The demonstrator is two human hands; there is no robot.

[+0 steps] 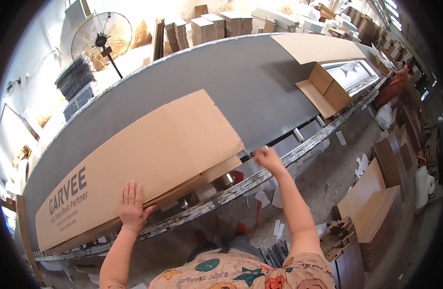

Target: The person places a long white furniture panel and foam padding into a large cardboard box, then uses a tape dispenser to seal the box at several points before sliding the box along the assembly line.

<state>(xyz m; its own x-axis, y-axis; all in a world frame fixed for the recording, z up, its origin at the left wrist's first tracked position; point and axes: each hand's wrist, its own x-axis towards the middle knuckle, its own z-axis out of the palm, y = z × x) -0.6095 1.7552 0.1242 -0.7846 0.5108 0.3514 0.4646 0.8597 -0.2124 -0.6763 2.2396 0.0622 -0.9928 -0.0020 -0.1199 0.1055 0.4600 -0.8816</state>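
Observation:
A long brown cardboard carton (159,139) with dark printing lies slanted on the grey conveyor belt (183,72), close to its near edge. My left hand (132,204) rests flat on the carton's near side, fingers together and stretched out, thumb to the right. Past the carton's right end, my right hand (267,158) is closed, with its fingers curled toward the carton's corner. What those fingers hold, if anything, is too small and blurred to make out. A cardboard flap (221,169) juts out below the carton's right end.
Farther along the belt stands an opened carton (327,89) with a white item (351,74) inside. Metal rollers (298,135) line the belt beside a worn rail (298,153). Cardboard sheets (380,207) lean at the right. A fan (102,39) and stacked boxes (209,26) stand behind.

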